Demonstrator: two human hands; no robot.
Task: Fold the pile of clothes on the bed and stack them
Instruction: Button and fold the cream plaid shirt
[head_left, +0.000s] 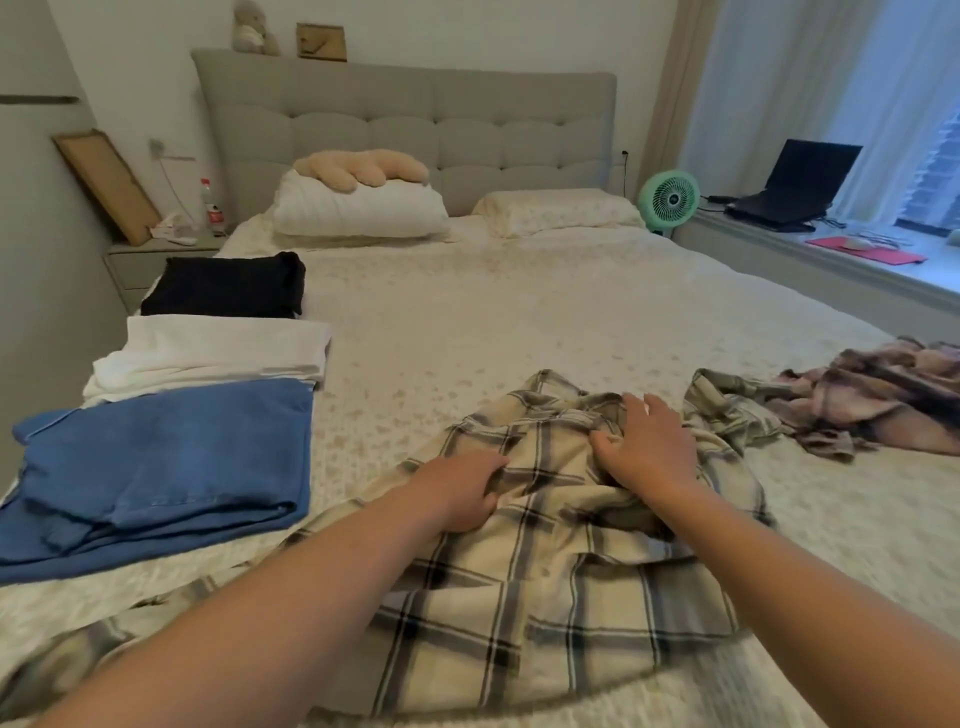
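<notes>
Head view: cream plaid shirt (550, 525) lay spread, rumpled, on near part of bed (519, 312). Left hand (462, 491) pinched shirt fabric, fingers curled. Right hand (647, 449) pressed flat near collar, fingers spread, gripping nothing. 3 folded items along bed's left edge: blue garment (161, 467), white garment (218, 353), black garment (228, 286). Pink plaid garment (883, 400) crumpled at right.

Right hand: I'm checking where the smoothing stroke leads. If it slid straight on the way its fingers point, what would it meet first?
The right hand points up the bed, so it would probably cross the plaid shirt collar first, then bare bedspread; depth is uncertain.
</notes>
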